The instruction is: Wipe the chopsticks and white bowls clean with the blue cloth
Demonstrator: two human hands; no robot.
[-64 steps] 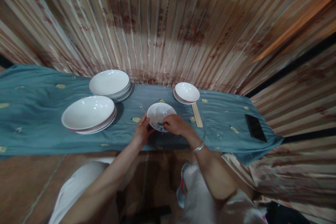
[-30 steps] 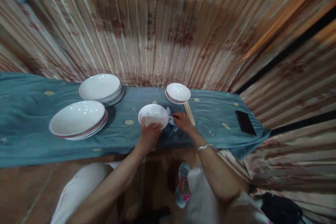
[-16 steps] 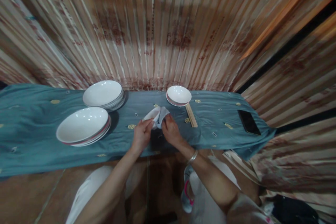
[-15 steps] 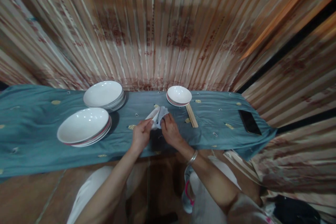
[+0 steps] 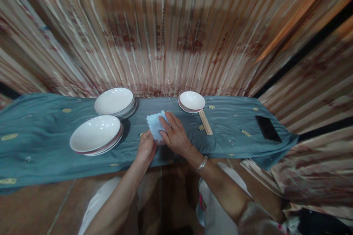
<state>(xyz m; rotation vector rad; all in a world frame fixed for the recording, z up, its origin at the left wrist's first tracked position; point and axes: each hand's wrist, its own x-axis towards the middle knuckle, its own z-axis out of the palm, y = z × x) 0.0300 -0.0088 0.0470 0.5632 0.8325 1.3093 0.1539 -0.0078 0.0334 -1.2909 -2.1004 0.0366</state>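
A small light-blue cloth [image 5: 154, 122] with a scalloped edge is spread between my hands above the near part of the table. My left hand [image 5: 147, 146] is closed on its lower left edge. Over the cloth's right side lies my right hand [image 5: 176, 134], its fingers bent and pressing against the fabric. A reddish patterned strip shows along the cloth's lower edge; whether it belongs to the cloth or to something under it, I cannot tell. To the right sit a small stack of white bowls [image 5: 192, 100] and a bundle of wooden chopsticks [image 5: 206, 123], neither touched by my hands.
Two stacks of large white dishes stand at left, a rear stack [image 5: 114, 101] and a front stack [image 5: 95, 134] with red-edged ones below. A black phone [image 5: 267, 128] lies at the right end of the blue-green tablecloth [image 5: 52, 147]. Patterned curtains [image 5: 171, 36] hang close behind.
The cloth was bunched up between both hands and now lies spread out, its blue face up. My right hand has moved from pinching its edge to lying over it. The view has shifted slightly.
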